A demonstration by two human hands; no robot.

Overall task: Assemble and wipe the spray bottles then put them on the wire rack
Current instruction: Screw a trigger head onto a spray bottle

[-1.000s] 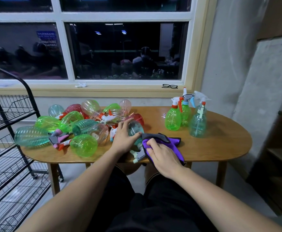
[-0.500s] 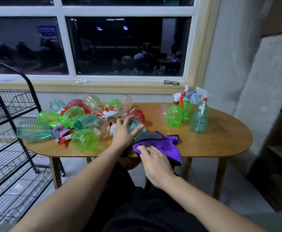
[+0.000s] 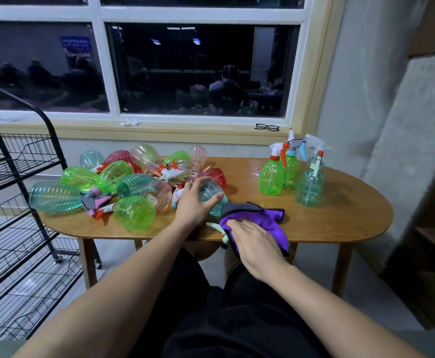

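A person sits at an oval wooden table [image 3: 340,223], seen from above their own arms. The left hand [image 3: 194,202] lies spread over a teal bottle [image 3: 211,195] on its side near the table's near edge, fingers curled round it and pinning it down. The right hand [image 3: 256,244] presses flat, fingers together, on a purple cloth [image 3: 265,215] draped over the bottle's near end, where a pale spray head [image 3: 215,226] pokes out from under the cloth; whether that head is fully screwed on cannot be told. To the left, a loose pile of bottles [image 3: 123,182] and spray heads, green, teal, pink and red, covers the table's left half, with one green bottle [image 3: 134,212] close to the near edge. At the far right, three finished bottles [image 3: 292,171] stand upright in a cluster. A black wire rack [image 3: 17,177] stands on the floor at the far left, well apart from the hands, its visible shelves bare. Judging from this, the wiping step is in hand. The risks: the round, slick bottle could roll or slip from under the left hand and off the near edge, and a sweeping elbow could nudge the loose pile so that the green bottle drops to the floor.
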